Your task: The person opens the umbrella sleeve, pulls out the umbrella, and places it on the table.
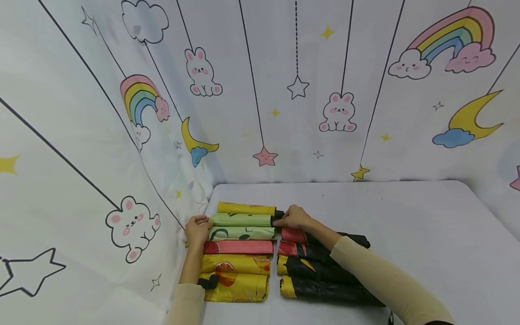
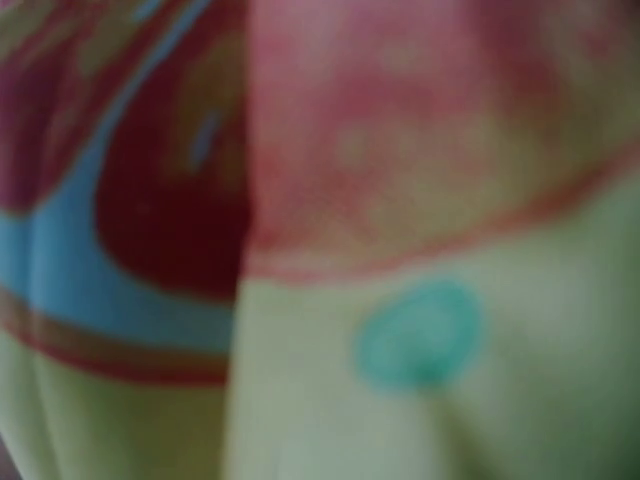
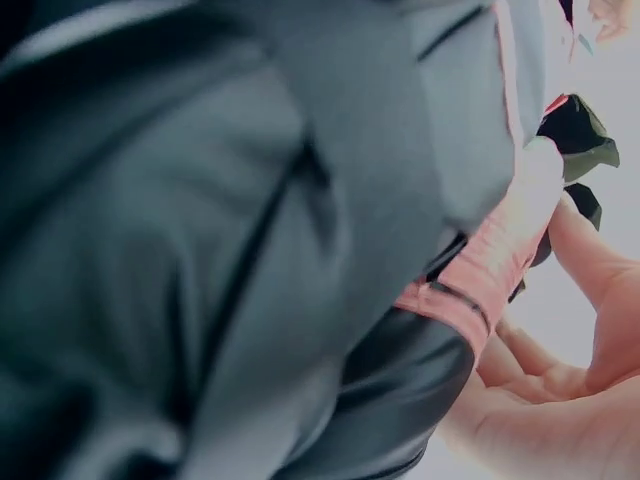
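Two rows of rolled, folded bundles lie on the table. In the left row, the upper light green roll (image 1: 241, 220) has a black end; my left hand (image 1: 197, 229) holds its left end, fingers bent. At its black right end, my right hand (image 1: 295, 217) pinches with thumb and fingers. Above it lies a thin yellow roll (image 1: 246, 208); below are another green roll (image 1: 243, 233), a pink roll (image 1: 243, 247) and two yellow fruit-print rolls (image 1: 235, 287). The left wrist view is filled by blurred printed fabric. In the right wrist view, my right hand (image 3: 570, 400) shows beside dark bundles.
Several black rolls (image 1: 333, 291) with yellow or red ends form the right row, under and beside my right forearm. A white table (image 1: 418, 225) extends to the right. White curtains (image 1: 260, 113) with rabbits, stars and rainbows stand behind and at the left.
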The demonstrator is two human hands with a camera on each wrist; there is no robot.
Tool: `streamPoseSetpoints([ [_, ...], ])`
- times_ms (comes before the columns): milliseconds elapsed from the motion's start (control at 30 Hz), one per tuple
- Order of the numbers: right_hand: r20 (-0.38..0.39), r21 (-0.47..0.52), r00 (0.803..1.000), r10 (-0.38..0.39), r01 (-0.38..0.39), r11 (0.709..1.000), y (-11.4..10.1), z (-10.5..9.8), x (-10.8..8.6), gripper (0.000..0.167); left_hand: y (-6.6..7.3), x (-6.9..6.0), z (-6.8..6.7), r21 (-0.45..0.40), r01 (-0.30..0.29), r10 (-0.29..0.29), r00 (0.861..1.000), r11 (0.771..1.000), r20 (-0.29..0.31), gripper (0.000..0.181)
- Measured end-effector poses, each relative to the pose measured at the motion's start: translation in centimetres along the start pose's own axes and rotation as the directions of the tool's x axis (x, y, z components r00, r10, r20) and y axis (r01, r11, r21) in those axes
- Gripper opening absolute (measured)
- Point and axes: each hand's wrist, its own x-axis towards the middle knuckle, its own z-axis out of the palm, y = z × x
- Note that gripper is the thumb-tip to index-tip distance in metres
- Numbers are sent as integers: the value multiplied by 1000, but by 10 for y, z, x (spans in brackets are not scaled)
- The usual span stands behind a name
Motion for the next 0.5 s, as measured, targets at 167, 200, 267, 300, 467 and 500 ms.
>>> streamPoseSetpoints([
  [167, -36, 61, 999, 19, -17, 998, -1, 1, -2, 36, -2, -1, -1, -13, 7, -7, 1000, 1000, -7, 35],
  [200, -41, 94, 999, 29, -25, 995, 0, 2, -1, 33, -2, -2, -2, -19, 10, -10, 1000, 1000, -8, 34],
  [267, -43, 177, 998, 53, -44, 983, 0, 2, -1, 39, -4, -2, -2, -27, 18, -18, 1000, 999, -12, 34],
  [300, -47, 217, 997, 57, -45, 975, 0, 3, -1, 44, -5, -2, -3, -31, 20, -20, 1000, 999, -14, 34],
  [467, -72, 377, 996, 54, -23, 926, -4, 2, 2, 56, -6, -1, -2, -40, 15, -16, 999, 999, -32, 35],
  [500, -80, 393, 996, 48, -13, 920, -5, 2, 3, 58, -6, 0, -2, -43, 13, -15, 999, 999, -35, 35],
])
